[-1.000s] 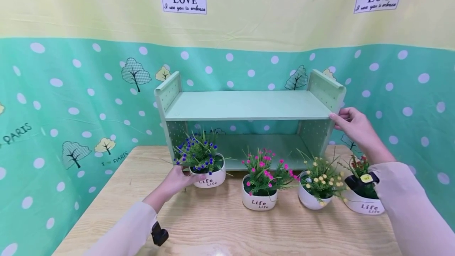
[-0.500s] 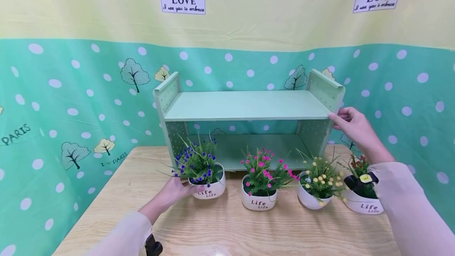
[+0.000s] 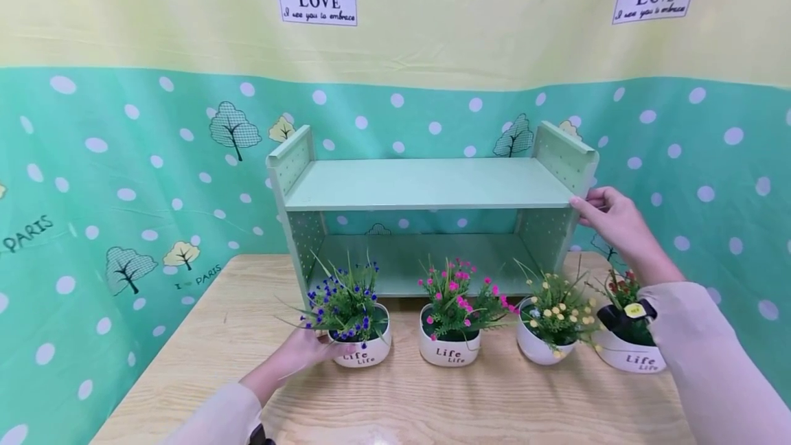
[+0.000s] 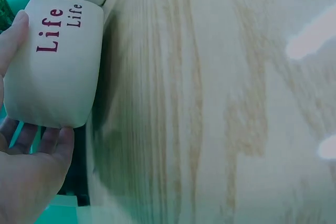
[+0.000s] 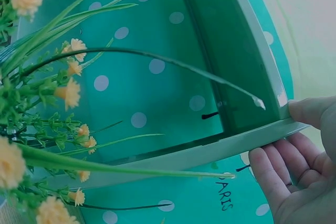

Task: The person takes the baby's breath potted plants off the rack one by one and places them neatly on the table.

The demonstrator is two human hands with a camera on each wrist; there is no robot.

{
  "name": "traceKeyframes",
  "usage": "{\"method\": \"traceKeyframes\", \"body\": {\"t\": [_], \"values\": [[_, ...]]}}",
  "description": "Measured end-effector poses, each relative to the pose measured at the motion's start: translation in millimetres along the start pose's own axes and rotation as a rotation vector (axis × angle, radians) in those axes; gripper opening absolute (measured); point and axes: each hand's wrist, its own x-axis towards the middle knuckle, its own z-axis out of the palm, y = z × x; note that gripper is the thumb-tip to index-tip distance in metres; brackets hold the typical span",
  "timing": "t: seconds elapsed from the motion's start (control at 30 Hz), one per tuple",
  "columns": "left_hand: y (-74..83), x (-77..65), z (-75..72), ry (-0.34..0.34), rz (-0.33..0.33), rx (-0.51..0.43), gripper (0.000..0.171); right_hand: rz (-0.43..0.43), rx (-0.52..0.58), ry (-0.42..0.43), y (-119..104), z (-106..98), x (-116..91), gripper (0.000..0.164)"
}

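My left hand (image 3: 303, 351) holds a white pot (image 3: 373, 352) of blue artificial flowers (image 3: 346, 304) by its left side. In the left wrist view the thumb lies over the pot's lettered face (image 4: 63, 72), with the fingers curled at its side. The pot is at the tabletop; I cannot tell whether its base touches. My right hand (image 3: 612, 218) grips the right side of a light green two-tier shelf (image 3: 432, 183), its thumb at the front corner of the upper board. In the right wrist view the fingers curl around the side panel's edge (image 5: 231, 142).
To the right of the held pot stand white pots with pink flowers (image 3: 450, 354), yellow flowers (image 3: 546, 349) and red flowers (image 3: 630, 356). The right forearm partly covers the last one. A patterned curtain (image 3: 395, 33) hangs behind the wooden table (image 3: 395, 407).
My left hand has brought the blue-flower pot down and toward me, from the lower shelf's front edge to level with the other pots. My right hand has stayed on the shelf.
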Motion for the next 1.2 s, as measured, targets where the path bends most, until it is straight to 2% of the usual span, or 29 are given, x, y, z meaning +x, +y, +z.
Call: {"method": "traceKeyframes", "body": {"t": [0.3,0.57,0.63,0.77,0.93,1.0,1.13,1.2], "values": [[-4.9,-0.8,1.6,-0.009,-0.013,0.081,0.094,-0.005,0.012,-0.005,0.1,-0.2,-1.8,0.076],[-10.6,0.3,2.5,-0.027,0.041,0.134,0.079,-0.009,0.022,0.007,-0.1,1.6,-0.7,0.074],[-11.3,0.1,2.4,-0.035,0.044,0.123,0.083,-0.015,0.022,0.012,-0.2,1.9,-0.2,0.073],[-11.1,0.1,0.8,-0.055,0.097,0.139,0.082,-0.021,0.021,0.021,-0.3,2.0,0.4,0.073],[-10.7,2.8,-3.0,-0.084,0.237,0.168,0.085,-0.022,0.025,0.025,0.0,2.1,0.5,0.072],[-10.9,3.8,-5.2,-0.102,0.271,0.159,0.090,-0.026,0.027,0.026,0.3,2.3,0.5,0.071],[-9.0,3.5,-10.1,-0.144,0.268,0.136,0.097,-0.032,0.026,0.029,1.1,2.8,1.0,0.070],[-8.5,3.3,-13.2,-0.163,0.257,0.175,0.096,-0.028,0.023,0.026,1.3,3.0,1.0,0.070]]}}
